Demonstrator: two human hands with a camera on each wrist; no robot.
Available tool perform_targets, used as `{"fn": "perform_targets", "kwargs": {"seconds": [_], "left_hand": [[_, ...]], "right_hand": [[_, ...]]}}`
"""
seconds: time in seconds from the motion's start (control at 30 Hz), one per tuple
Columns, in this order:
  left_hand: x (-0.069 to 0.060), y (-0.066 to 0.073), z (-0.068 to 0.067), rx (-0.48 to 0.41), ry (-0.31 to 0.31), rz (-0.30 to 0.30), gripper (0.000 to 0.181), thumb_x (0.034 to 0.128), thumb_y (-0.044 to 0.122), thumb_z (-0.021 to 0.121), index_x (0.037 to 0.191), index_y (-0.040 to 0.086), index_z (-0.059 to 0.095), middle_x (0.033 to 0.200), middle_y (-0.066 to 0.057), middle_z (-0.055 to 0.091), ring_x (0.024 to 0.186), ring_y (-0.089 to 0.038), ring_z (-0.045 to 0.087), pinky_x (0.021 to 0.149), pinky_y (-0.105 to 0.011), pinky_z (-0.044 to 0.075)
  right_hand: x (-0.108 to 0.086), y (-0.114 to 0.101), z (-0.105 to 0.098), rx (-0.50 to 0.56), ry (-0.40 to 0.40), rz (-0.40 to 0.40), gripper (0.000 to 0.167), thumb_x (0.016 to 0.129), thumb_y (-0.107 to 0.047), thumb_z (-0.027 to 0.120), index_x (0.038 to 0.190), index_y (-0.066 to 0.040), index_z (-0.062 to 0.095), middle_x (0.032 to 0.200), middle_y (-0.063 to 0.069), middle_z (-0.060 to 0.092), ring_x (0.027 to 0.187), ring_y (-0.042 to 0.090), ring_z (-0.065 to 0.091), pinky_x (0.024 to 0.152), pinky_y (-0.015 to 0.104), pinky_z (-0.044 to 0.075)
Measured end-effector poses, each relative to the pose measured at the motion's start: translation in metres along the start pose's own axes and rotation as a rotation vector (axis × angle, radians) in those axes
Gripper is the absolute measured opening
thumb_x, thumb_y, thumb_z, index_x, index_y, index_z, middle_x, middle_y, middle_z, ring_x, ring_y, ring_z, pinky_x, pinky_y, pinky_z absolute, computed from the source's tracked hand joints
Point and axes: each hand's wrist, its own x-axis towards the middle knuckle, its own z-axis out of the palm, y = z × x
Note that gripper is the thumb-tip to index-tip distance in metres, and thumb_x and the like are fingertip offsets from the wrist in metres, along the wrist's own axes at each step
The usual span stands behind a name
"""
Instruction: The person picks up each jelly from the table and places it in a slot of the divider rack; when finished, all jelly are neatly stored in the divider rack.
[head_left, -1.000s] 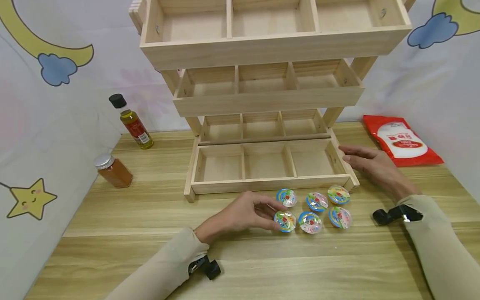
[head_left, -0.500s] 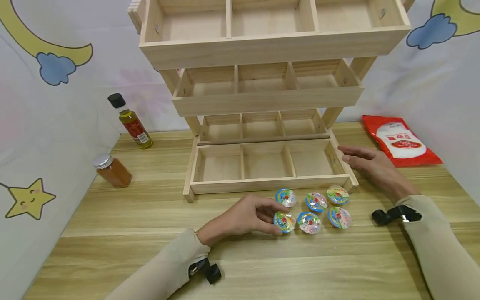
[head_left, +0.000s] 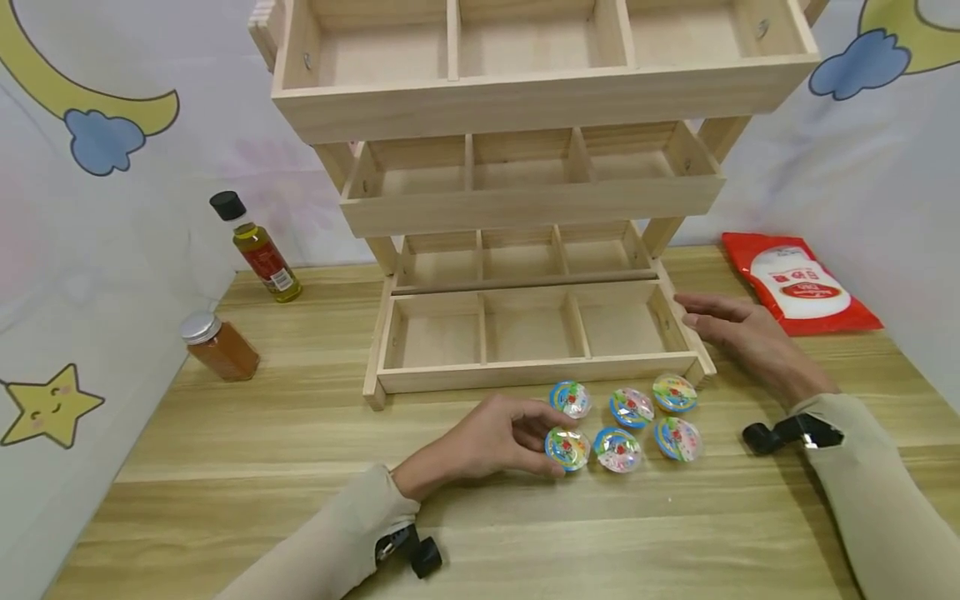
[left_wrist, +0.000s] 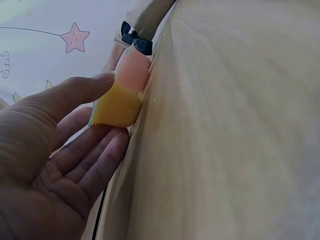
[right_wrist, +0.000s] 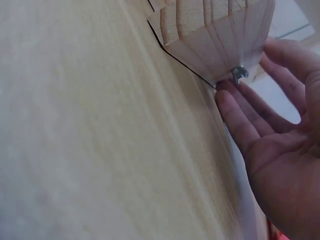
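Several jelly cups with printed film lids stand in two rows in front of the wooden rack [head_left: 536, 376]. My left hand [head_left: 495, 437] holds the near-left jelly cup [head_left: 567, 450] between thumb and fingers. In the left wrist view this cup shows its yellow side [left_wrist: 117, 106], and it stands on the table next to a pink jelly cup [left_wrist: 133, 70]. My right hand [head_left: 746, 337] is at the rack's right side, its fingers extended against or very near the lower frame [right_wrist: 215, 35], beside a metal wing nut [right_wrist: 239, 75]. Whether they press on it I cannot tell.
The rack's tiers have divided trays, and the top tray [head_left: 547, 104] overhangs the lower ones. An oil bottle [head_left: 262, 254] and a jar with a silver lid [head_left: 225, 348] stand on the left. A red and white packet [head_left: 802, 287] lies behind my right hand.
My left hand has shifted very slightly downward, its thumb and fingers still around the near-left jelly cup. The right hand and the other cups have stayed put; the head view has tilted a little.
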Motion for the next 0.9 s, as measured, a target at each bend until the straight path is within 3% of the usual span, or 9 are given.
{"fn": "perform_targets", "kwargs": {"seconds": [0.23,0.4,0.5,0.67,0.9], "left_hand": [[-0.003,0.004,-0.004,-0.034,0.022,-0.016,0.045,0.0828,0.002,0.092,0.125,0.005,0.077,0.111,-0.003,0.077,0.094,-0.012,0.075,0.087,-0.031,0.062],[-0.003,0.010,-0.009,-0.068,0.044,-0.033,0.046,0.0824,0.003,0.092,0.126,0.008,0.077,0.114,-0.001,0.077,0.097,-0.015,0.076,0.088,-0.031,0.062],[0.000,0.017,-0.013,-0.072,0.058,-0.010,0.047,0.0826,0.003,0.092,0.126,0.007,0.077,0.115,-0.001,0.076,0.099,-0.016,0.075,0.090,-0.033,0.062],[0.015,0.028,-0.022,-0.058,0.107,0.065,0.047,0.0823,0.000,0.091,0.127,0.003,0.075,0.110,-0.007,0.076,0.098,-0.017,0.075,0.091,-0.036,0.062],[0.045,0.039,-0.026,-0.050,0.172,0.078,0.049,0.0853,0.005,0.090,0.131,0.000,0.073,0.117,-0.006,0.076,0.099,-0.014,0.075,0.091,-0.031,0.061]], "right_hand": [[0.000,0.000,-0.001,0.001,0.010,-0.012,0.062,0.104,-0.048,0.067,0.158,-0.020,0.054,0.160,0.000,0.045,0.144,0.014,0.035,0.101,0.014,0.039],[0.000,0.003,-0.001,-0.029,0.018,-0.003,0.062,0.104,-0.050,0.066,0.158,-0.024,0.054,0.161,0.000,0.045,0.146,0.016,0.035,0.108,0.027,0.035],[-0.001,0.006,0.001,-0.035,0.025,-0.009,0.061,0.104,-0.051,0.066,0.158,-0.025,0.054,0.161,0.001,0.047,0.145,0.016,0.036,0.110,0.031,0.033],[-0.002,0.006,0.004,-0.052,0.038,-0.025,0.061,0.104,-0.052,0.066,0.157,-0.025,0.055,0.160,0.003,0.049,0.144,0.016,0.039,0.108,0.030,0.035],[-0.001,0.005,0.004,-0.050,0.048,-0.040,0.062,0.104,-0.051,0.066,0.158,-0.022,0.055,0.160,0.004,0.049,0.145,0.017,0.039,0.108,0.025,0.036]]}}
